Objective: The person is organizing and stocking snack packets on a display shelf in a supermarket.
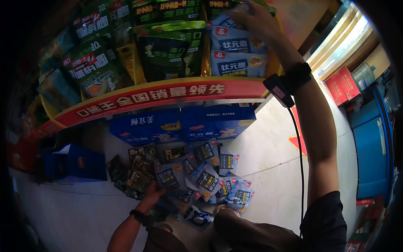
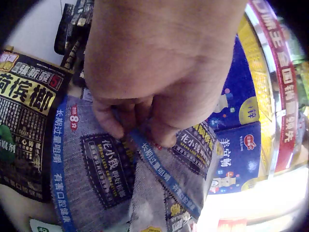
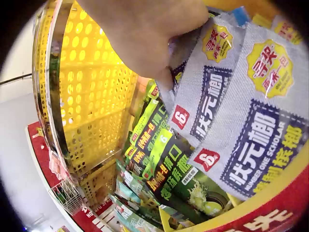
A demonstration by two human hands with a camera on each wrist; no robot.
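Observation:
My left hand [image 1: 154, 193] is low over a pile of packets on the floor. In the left wrist view its curled fingers and thumb pinch the top edge of a grey-blue betel nut packet [image 2: 161, 166]; a similar packet [image 2: 96, 164] lies against it. Raised to the rack, my right hand [image 1: 257, 25] grips a grey-blue betel nut packet [image 1: 232, 20] behind two upright ones. The right wrist view shows the front packet [image 3: 265, 121] and the one behind it [image 3: 207, 87] leaning in the yellow basket [image 3: 99, 92]; the fingertips are partly hidden.
Green pouches [image 1: 172, 52] fill the neighbouring compartments behind a red rack front [image 1: 155, 98]. Below stand two blue boxes [image 1: 218, 122], and another blue box [image 1: 75, 164] is at the left. Black-and-gold packets [image 1: 140, 172] lie in the floor pile. A black cable [image 1: 303, 180] hangs from the right wrist.

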